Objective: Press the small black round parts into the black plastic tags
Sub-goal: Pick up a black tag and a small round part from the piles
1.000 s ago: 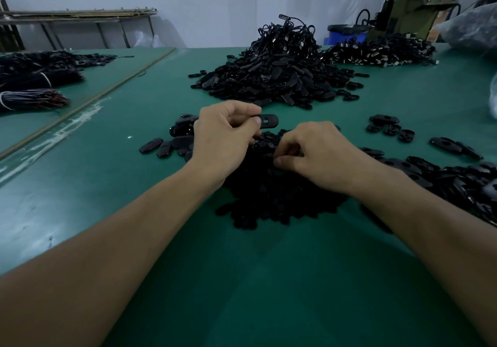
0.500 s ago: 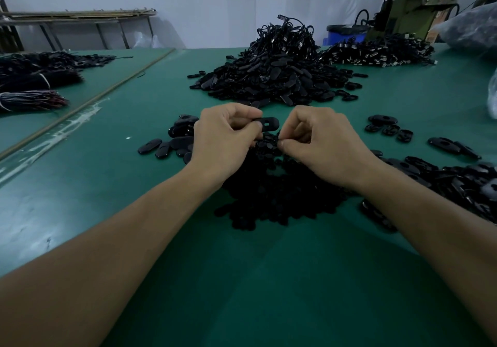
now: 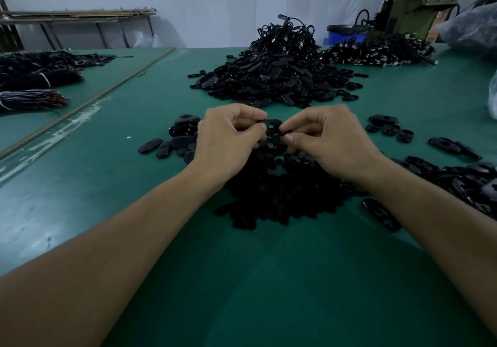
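While the left hand (image 3: 228,138) clamps its fingers on the left end of the black oval plastic tag (image 3: 272,126) at mid-frame above the green worktop (image 3: 161,212), the tag's long axis runs left to right, holed end toward the right hand (image 3: 330,142). That hand's fingers pinch what seems to be a small black round part (image 3: 287,132), just at the tag's lower right edge.

Reaching forward with both bare forearms, knuckles up, pinching with the curled fingers (image 3: 248,115) of left hand (image 3: 226,135) and right hand (image 3: 333,139), almost tip to tip.
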`<state>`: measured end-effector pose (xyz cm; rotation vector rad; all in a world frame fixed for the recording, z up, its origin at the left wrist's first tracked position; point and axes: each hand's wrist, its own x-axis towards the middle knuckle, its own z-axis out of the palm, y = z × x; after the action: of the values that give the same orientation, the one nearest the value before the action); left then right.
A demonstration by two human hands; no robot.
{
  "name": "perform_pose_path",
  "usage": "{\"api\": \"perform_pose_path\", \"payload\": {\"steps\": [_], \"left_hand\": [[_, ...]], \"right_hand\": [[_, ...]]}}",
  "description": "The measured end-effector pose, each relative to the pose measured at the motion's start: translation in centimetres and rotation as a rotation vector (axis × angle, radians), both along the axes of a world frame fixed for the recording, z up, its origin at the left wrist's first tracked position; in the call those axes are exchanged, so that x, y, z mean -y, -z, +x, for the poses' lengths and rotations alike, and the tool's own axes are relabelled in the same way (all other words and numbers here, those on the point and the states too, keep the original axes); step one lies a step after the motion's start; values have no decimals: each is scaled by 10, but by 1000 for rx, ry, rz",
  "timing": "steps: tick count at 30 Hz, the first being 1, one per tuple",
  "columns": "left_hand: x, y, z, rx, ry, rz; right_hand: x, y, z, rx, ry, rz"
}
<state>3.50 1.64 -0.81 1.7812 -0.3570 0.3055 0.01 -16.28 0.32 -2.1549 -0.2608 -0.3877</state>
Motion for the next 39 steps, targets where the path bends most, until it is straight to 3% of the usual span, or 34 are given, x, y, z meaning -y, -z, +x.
{"api": "perform_pose_path", "payload": {"steps": [7,14,19,39], "left_hand": [[1,0,-1,-6,4,6],[2,0,-3,14,27,21],[2,-1,-4,3,38,18],[1,-2,-4,-37,48,-27]], "right_hand": [[-1,-3,-1,-52,1,103],[-1,-3,-2,0,31,36],[0,-4,-2,3,61,99],[-3,-9,-4,-178,-95,332]]}}
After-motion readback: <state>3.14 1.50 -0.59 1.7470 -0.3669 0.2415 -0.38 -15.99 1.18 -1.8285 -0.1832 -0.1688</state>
